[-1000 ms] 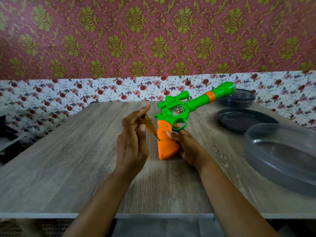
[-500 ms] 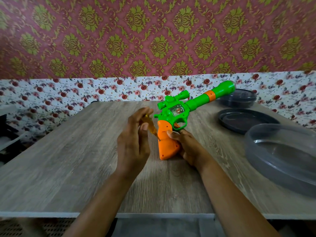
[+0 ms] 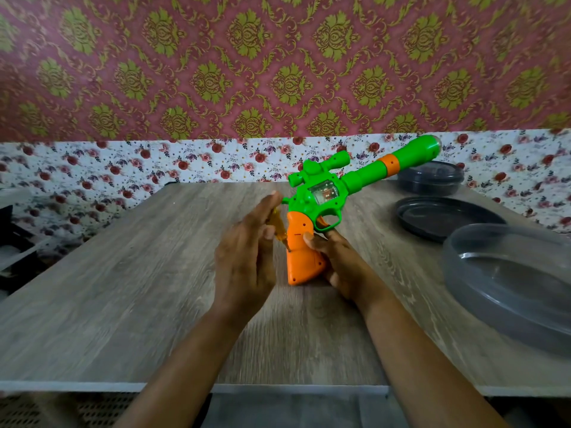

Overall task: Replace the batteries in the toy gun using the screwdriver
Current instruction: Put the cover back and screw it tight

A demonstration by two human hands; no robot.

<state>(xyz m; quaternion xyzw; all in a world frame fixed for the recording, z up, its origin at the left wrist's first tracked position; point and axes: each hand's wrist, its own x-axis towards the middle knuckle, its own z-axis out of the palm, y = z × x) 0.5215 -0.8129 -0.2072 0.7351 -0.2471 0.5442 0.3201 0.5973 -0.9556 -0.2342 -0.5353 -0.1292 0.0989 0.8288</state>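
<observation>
A wood-grain table lies under damask wallpaper. Centre frame, the left hand pinches the screwdriver; the right hand grips the toy gun.

Glossy plastic toy gun, matt wood-grain table

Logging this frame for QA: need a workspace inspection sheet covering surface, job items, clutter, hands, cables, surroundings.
Surface: wood-grain table.
Job's things: toy gun, butt of its orange grip on the table; screwdriver, tip against the grip; no batteries seen.
Clutter: dark tray, dark lidded container and clear dish, at right.
Hands: left hand pinches the screwdriver; right hand holds the grip.
Cables: nothing seen.
Surroundings: damask wallpaper above a floral band.
</observation>
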